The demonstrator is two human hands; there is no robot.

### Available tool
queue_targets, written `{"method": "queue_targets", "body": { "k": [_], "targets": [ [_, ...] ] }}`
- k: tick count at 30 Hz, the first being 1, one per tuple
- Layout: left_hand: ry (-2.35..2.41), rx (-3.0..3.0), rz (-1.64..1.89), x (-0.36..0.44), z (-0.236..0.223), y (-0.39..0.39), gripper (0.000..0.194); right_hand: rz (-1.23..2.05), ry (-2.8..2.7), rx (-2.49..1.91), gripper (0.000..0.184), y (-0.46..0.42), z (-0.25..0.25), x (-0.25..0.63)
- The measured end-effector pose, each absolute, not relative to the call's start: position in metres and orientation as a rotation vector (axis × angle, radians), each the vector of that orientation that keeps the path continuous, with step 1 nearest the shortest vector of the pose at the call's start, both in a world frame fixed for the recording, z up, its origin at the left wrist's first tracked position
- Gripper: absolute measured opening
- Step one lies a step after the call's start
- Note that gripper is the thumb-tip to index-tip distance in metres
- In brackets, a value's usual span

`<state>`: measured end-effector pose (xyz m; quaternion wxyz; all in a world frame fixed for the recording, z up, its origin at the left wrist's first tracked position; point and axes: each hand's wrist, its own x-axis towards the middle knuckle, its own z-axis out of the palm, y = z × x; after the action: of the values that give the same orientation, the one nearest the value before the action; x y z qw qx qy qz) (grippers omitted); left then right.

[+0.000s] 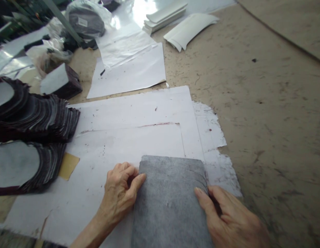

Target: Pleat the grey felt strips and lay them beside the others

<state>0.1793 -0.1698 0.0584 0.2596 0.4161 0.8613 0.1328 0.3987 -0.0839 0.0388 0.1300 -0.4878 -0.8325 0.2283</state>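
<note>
A grey stack of fabric sheets lies at the bottom centre, its lower end cut off by the frame edge. My left hand grips its left side, with the thumb along the top edge and the other fingers curled at the side. On the right side, my right hand holds the stack, thumb on top and fingers down beside it. Several layers show as thin creased lines near the right thumb. Beneath the stack are large white paper sheets with dark specks and a reddish line.
At the left stand piles of dark cut pieces with pale tops, near a tan card. Farther back are a dark block, plastic bags, white sheets and curved white pieces. Brown table surface extends right.
</note>
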Motion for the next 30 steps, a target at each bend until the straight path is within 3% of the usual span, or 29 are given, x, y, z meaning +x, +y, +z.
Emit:
{"method": "queue_targets", "body": {
  "k": [12, 21, 24, 30],
  "targets": [
    [2.314, 1.144, 0.365, 0.180, 0.056, -0.171, 0.026, 0.723, -2.342, -1.452, 0.031, -0.082, 0.042, 0.394],
    [2.519, 1.476, 0.389, 0.190, 0.050, -0.183, 0.014, 0.338, -2.367, -1.549, 0.030, -0.091, 0.037, 0.391],
    [2.569, 1.706, 0.484, 0.191, 0.049, -0.185, 0.036, 0.234, -2.406, -1.396, 0.036, -0.085, 0.042, 0.391],
    [2.213, 1.910, 0.340, 0.175, 0.051, -0.174, 0.027, 0.521, -2.531, -1.033, 0.024, -0.060, 0.042, 0.393]
  ]
}}
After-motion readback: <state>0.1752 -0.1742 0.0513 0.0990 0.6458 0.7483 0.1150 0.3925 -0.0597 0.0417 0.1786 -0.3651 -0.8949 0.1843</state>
